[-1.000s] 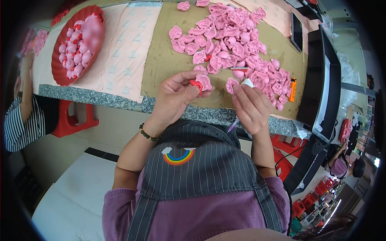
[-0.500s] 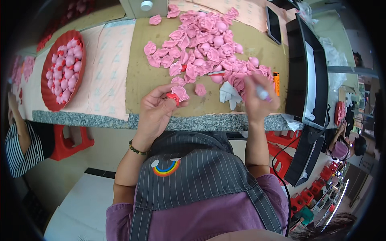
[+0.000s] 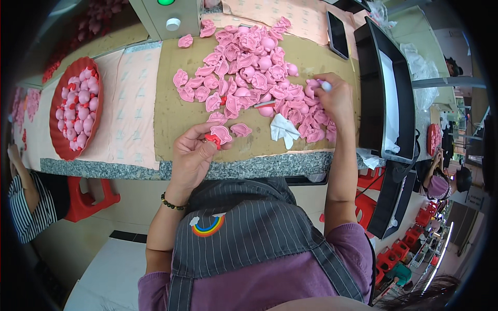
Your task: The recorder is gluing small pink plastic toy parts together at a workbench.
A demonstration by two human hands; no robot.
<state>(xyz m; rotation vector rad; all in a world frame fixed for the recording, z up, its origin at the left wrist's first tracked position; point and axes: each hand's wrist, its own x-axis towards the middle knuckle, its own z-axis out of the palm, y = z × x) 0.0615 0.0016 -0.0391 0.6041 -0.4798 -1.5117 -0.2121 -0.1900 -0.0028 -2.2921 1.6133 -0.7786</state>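
My left hand [image 3: 193, 154] is closed near the table's front edge. It pinches a small pink moulded piece [image 3: 222, 135] with a red part [image 3: 212, 140] attached. My right hand [image 3: 336, 98] is closed round a slim white-and-purple tube [image 3: 326, 86], whose pale end sticks up from the fingers. That hand is over the right side of a heap of pink moulded pieces [image 3: 244, 67], some cupped and some round. One loose pink piece [image 3: 240, 129] lies to the right of my left hand. A crumpled white cloth [image 3: 284, 130] rests at the heap's near edge.
Left on the table is a red scalloped basket [image 3: 58, 127] of pink balls with red bits. A black phone [image 3: 337, 35] lies at the far right, beside a long black tray [image 3: 367, 96]. A blade-like tool [image 3: 264, 104] lies on the heap. Another person's arm [image 3: 23, 179] shows at far left.
My right hand has moved away from me to the heap's right side with the tube. My left hand keeps its hold on the pink piece. The whole view has shifted slightly.
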